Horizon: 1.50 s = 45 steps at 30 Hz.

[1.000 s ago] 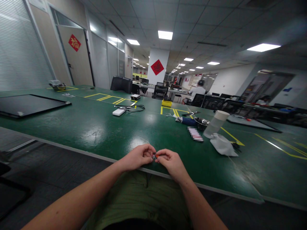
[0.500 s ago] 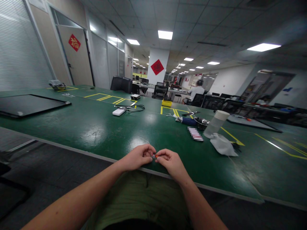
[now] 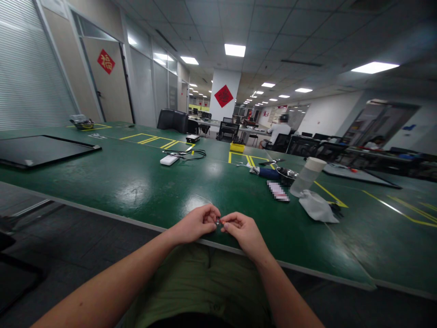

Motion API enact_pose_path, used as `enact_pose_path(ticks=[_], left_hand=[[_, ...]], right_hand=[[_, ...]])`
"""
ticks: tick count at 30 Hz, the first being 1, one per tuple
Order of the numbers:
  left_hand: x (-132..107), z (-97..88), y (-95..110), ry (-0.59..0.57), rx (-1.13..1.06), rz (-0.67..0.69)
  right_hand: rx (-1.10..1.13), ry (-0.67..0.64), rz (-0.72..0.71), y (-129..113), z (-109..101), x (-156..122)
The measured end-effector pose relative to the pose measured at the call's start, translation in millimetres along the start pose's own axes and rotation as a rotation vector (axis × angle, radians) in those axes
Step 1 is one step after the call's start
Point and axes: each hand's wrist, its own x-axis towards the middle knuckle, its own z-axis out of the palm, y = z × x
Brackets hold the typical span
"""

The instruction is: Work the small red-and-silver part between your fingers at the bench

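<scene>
Close to the near edge of the green table (image 3: 136,200), my two hands meet with their fingertips almost touching. My left hand (image 3: 198,223) is closed in a pinch on a small dark and silvery piece (image 3: 217,220), too small to name. Between the thumb and fingers of my right hand (image 3: 244,232) is a small orange piece (image 3: 223,222), its kind also unclear. The two pieces lie side by side; whether they touch I cannot tell. Fingers cover most of both.
To the right stand a translucent bottle (image 3: 307,177), a white pouch (image 3: 317,207), a phone (image 3: 277,191) and a metal bowl (image 3: 287,174). Farther off lie a white power bank (image 3: 169,160) with black cables (image 3: 193,155), a yellow box (image 3: 237,147) and a black panel (image 3: 48,150). A person sits beyond.
The fingertips have shifted slightly, and more of the dark piece shows at my left fingers. Less of the orange piece shows at my right. Both hands stay in the same place.
</scene>
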Motion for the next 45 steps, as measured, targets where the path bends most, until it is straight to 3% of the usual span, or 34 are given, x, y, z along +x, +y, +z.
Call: enact_pose_path(ticks=[27,33,45], left_hand=[[1.4,-0.3,-3.5,0.017,0.053,-0.039],[2.4,-0.5,-4.5,-0.037,-0.048,-0.054],[2.4,-0.8,-5.8,-0.056,-0.038,-0.044]], right_hand=[[-0.008,-0.014,-0.018,5.0,-1.4,1.6],[-0.013,-0.047,-0.03,5.1,-1.8,-0.3],[-0.011,-0.009,-0.02,3.3,-0.7,1.5]])
